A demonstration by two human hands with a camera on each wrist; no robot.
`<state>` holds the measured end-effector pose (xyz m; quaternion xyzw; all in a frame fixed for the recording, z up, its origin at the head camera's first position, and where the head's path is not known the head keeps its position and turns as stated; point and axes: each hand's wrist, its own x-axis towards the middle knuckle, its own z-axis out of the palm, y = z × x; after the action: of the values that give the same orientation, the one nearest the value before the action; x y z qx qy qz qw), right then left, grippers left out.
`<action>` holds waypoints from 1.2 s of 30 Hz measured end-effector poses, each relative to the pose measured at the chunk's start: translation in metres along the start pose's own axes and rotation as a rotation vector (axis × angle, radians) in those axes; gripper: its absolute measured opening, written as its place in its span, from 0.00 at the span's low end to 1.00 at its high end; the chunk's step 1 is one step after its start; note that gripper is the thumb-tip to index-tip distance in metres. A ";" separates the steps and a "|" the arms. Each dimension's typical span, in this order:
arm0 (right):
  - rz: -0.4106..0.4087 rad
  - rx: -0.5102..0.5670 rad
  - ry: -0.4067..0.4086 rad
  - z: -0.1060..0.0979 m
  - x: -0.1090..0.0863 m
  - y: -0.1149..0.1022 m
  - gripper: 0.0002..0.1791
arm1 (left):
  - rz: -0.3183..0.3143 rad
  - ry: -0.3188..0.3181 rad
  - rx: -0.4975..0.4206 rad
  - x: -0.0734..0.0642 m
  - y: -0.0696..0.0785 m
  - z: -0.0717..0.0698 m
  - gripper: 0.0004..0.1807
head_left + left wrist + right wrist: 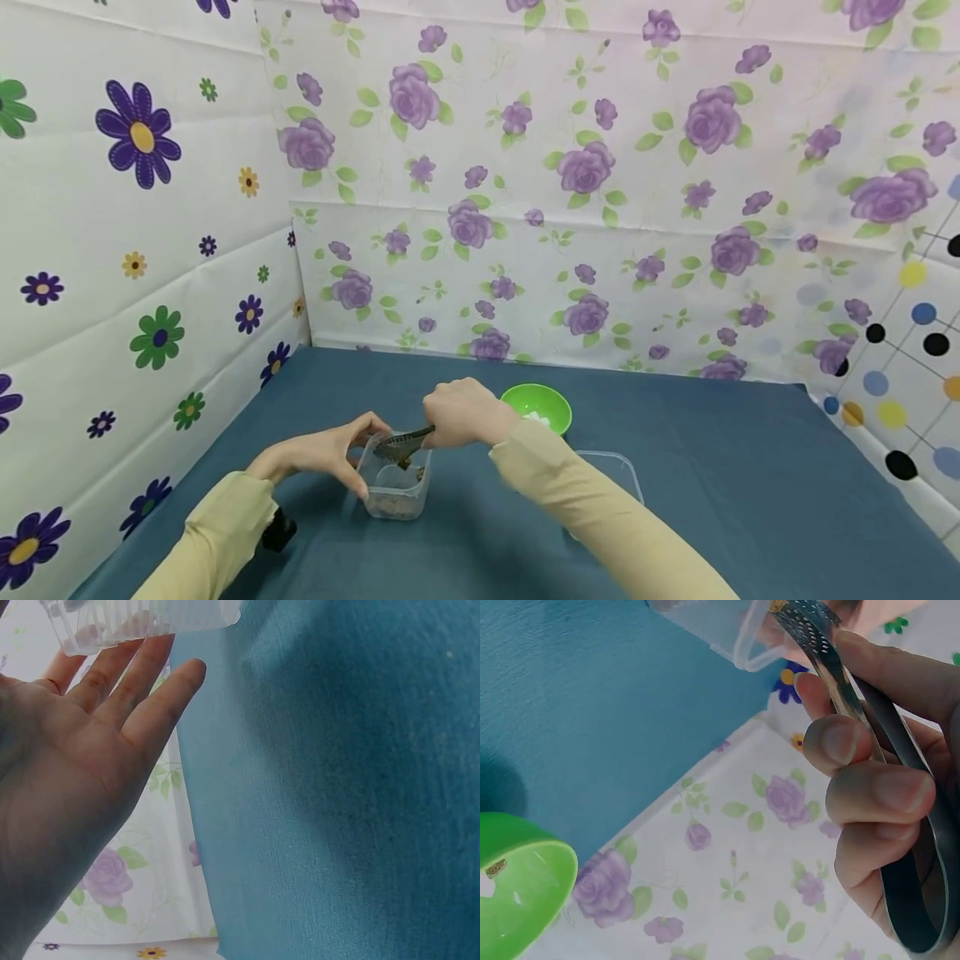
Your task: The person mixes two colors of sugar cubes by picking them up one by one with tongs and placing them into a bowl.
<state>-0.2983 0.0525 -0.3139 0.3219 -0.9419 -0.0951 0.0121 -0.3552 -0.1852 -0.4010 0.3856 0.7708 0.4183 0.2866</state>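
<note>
My left hand (330,454) holds a clear plastic container (397,504) from its left side, thumb at the near corner and fingers at the far side. A few brown bits lie inside it. In the left wrist view, the fingers (124,686) reach up against the container's ribbed wall. My right hand (461,412) grips a pair of metal tongs (408,439), whose perforated ends reach over the container's opening. A small brown piece (778,605) shows at the tips. In the right wrist view, the fingers wrap round the arms of the tongs (922,900).
A green bowl (551,398) with white pieces (535,417) stands behind my right wrist. Another clear container (626,475) is partly hidden by the right forearm. The blue-covered table (720,475) meets flowered wall sheets (517,250) at the back and left.
</note>
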 end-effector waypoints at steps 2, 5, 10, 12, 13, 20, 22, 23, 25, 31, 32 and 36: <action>-0.009 0.020 0.014 -0.003 -0.004 0.004 0.19 | -0.007 0.003 -0.005 0.000 0.000 0.000 0.37; -0.019 0.075 0.039 -0.008 -0.012 0.013 0.22 | -0.019 0.005 -0.019 0.000 0.001 0.000 0.36; -0.011 0.190 0.091 -0.014 -0.029 0.038 0.25 | -0.009 -0.004 -0.026 0.000 0.000 0.000 0.38; 0.007 0.233 0.095 -0.014 -0.036 0.049 0.22 | 0.003 -0.008 -0.021 0.000 0.000 0.000 0.39; 0.016 0.249 0.097 -0.014 -0.040 0.055 0.20 | 0.006 -0.008 -0.019 0.000 0.000 0.000 0.39; 0.103 0.317 0.060 -0.010 -0.060 0.092 0.23 | 0.015 -0.013 -0.028 -0.001 -0.001 0.001 0.38; 0.128 0.321 0.058 -0.007 -0.065 0.102 0.24 | 0.017 -0.011 -0.028 -0.001 -0.001 0.001 0.38; 0.136 0.322 0.061 -0.004 -0.067 0.106 0.24 | 0.019 -0.010 -0.029 -0.001 -0.001 0.001 0.38; 0.160 0.310 0.066 0.001 -0.072 0.114 0.26 | 0.020 -0.007 -0.028 -0.001 0.000 0.001 0.38; 0.208 0.292 0.047 0.020 -0.081 0.129 0.29 | 0.015 -0.010 -0.029 -0.003 0.001 0.001 0.38; 0.214 0.297 0.042 0.023 -0.082 0.130 0.29 | 0.015 -0.012 -0.031 -0.003 0.001 0.001 0.38; 0.239 0.293 0.031 0.031 -0.084 0.132 0.29 | 0.017 -0.017 -0.036 -0.002 0.002 0.001 0.37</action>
<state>-0.3145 0.2113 -0.3167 0.2077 -0.9768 0.0505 -0.0091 -0.3527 -0.1863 -0.3995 0.3904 0.7575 0.4311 0.2965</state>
